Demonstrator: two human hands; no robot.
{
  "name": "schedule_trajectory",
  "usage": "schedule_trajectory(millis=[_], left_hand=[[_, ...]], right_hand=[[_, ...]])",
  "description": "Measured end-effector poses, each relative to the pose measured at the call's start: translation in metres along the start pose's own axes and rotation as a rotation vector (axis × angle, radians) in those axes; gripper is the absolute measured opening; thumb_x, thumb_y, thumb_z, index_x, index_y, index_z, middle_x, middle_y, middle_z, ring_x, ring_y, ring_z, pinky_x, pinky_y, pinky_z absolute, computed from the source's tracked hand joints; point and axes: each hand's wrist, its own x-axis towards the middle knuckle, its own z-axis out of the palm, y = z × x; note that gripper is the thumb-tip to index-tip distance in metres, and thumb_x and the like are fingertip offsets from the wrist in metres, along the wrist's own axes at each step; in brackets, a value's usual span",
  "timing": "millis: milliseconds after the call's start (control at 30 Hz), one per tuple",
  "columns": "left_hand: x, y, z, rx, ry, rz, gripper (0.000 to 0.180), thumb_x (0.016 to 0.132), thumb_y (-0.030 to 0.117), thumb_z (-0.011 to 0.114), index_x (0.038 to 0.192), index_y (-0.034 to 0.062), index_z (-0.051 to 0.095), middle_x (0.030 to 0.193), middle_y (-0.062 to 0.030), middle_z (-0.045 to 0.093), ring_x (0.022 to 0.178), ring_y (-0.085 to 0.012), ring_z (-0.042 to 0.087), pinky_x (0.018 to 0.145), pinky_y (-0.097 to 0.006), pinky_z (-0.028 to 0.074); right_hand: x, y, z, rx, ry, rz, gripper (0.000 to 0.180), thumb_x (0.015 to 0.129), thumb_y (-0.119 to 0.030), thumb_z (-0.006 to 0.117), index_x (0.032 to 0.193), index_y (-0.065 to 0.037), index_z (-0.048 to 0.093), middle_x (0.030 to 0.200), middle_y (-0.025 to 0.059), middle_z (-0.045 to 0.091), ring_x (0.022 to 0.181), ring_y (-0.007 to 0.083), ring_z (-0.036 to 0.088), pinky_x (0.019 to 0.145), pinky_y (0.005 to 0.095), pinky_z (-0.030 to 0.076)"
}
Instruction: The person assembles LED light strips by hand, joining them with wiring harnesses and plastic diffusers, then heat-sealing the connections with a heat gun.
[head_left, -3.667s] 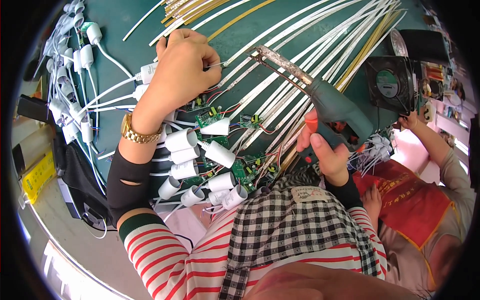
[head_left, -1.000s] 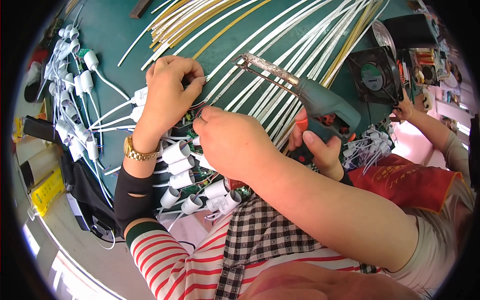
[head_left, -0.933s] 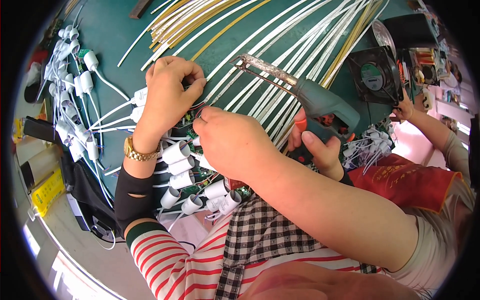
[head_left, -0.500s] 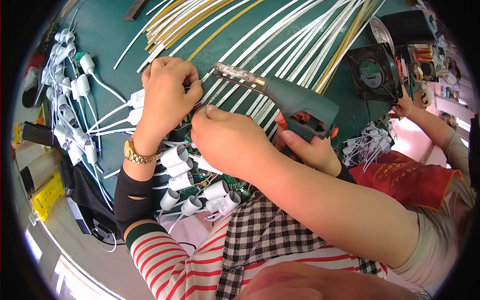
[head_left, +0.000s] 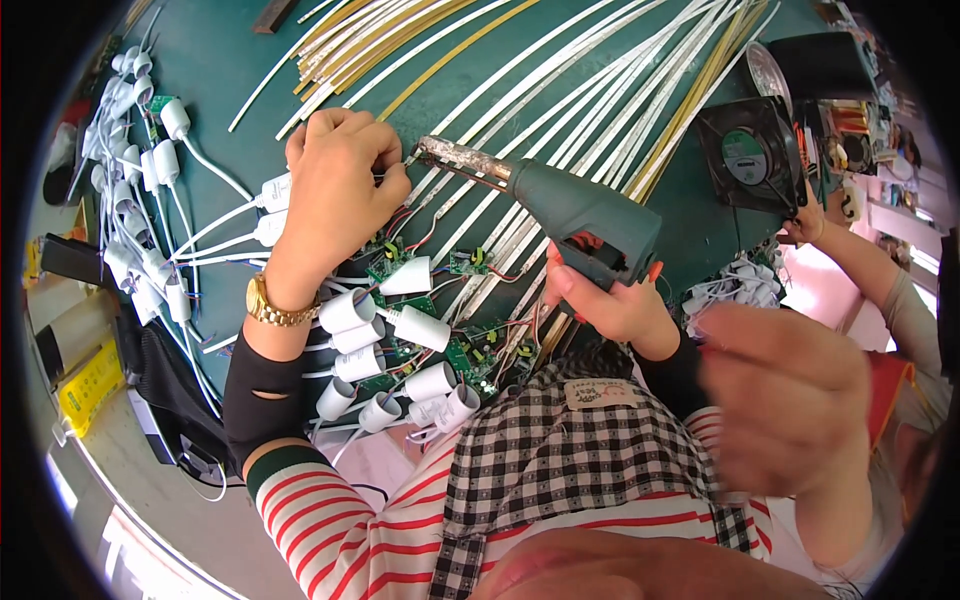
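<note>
My left hand (head_left: pixel 350 190), with a gold watch on its wrist, is closed in a pinch over the green table. What lies between its fingers is hidden. My right hand (head_left: pixel 615 305) grips the handle of a dark green soldering gun (head_left: pixel 585 205). Its metal tip (head_left: pixel 425 150) almost reaches my left fingertips. Below my left hand lie small green circuit boards (head_left: pixel 465 262) with thin coloured wires and white plastic caps (head_left: pixel 420 328). More white caps on cables (head_left: pixel 270 228) lie beside my left wrist.
Long white and tan strips (head_left: pixel 560 120) fan across the table. A black fan (head_left: pixel 745 150) stands at the right. White caps with cables (head_left: pixel 125 200) pile up at the far left. A co-worker's blurred hand (head_left: pixel 785 400) is at the right, with another hand (head_left: pixel 808 215) by the fan.
The co-worker's hand has pulled back from beside my left hand to the lower right, uncovering boards and caps. My soldering gun has shifted slightly left; my left hand has barely moved.
</note>
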Motion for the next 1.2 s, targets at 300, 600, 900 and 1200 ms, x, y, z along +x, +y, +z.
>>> schedule_trajectory(millis=[300, 600, 900, 1200], left_hand=[[0.010, 0.000, 0.000, -0.002, 0.001, 0.051, 0.006, 0.069, 0.008, 0.063, 0.071, 0.0078, 0.057, 0.078, -0.0031, 0.056, 0.097, -0.0289, 0.050, 0.094, -0.048, 0.030], [0.009, 0.000, 0.000, -0.007, -0.013, 0.046, 0.005, 0.070, 0.008, 0.062, 0.072, 0.0072, 0.057, 0.078, -0.0040, 0.056, 0.099, -0.0311, 0.049, 0.096, -0.048, 0.029], [0.008, -0.001, 0.000, -0.002, -0.014, 0.045, 0.005, 0.071, 0.009, 0.061, 0.072, 0.0074, 0.057, 0.078, -0.0032, 0.056, 0.098, -0.0296, 0.050, 0.097, -0.049, 0.028], [0.007, -0.001, 0.001, 0.007, -0.007, 0.058, 0.005, 0.071, 0.009, 0.061, 0.072, 0.0074, 0.057, 0.077, -0.0028, 0.056, 0.096, -0.0284, 0.049, 0.096, -0.048, 0.029]], right_hand=[[0.010, 0.017, -0.007, -0.168, -0.045, -0.460, 0.007, 0.088, -0.008, 0.055, 0.088, -0.002, 0.056, 0.071, 0.0041, 0.060, 0.066, 0.0115, 0.059, 0.060, 0.0264, 0.047], [-0.003, 0.021, -0.002, 0.346, 0.031, -0.382, 0.025, 0.085, -0.005, 0.059, 0.109, 0.002, 0.054, 0.078, 0.0059, 0.060, 0.066, 0.0145, 0.060, 0.060, 0.0286, 0.049], [-0.013, 0.031, -0.015, 0.424, 0.027, -0.438, 0.029, 0.088, -0.005, 0.054, 0.116, 0.002, 0.049, 0.072, 0.0070, 0.055, 0.064, 0.0152, 0.057, 0.060, 0.0295, 0.050], [-0.017, 0.046, -0.021, 0.421, 0.103, -0.394, 0.043, 0.086, -0.022, 0.058, 0.118, 0.002, 0.043, 0.070, 0.0095, 0.053, 0.060, 0.0200, 0.056, 0.058, 0.0308, 0.047]])
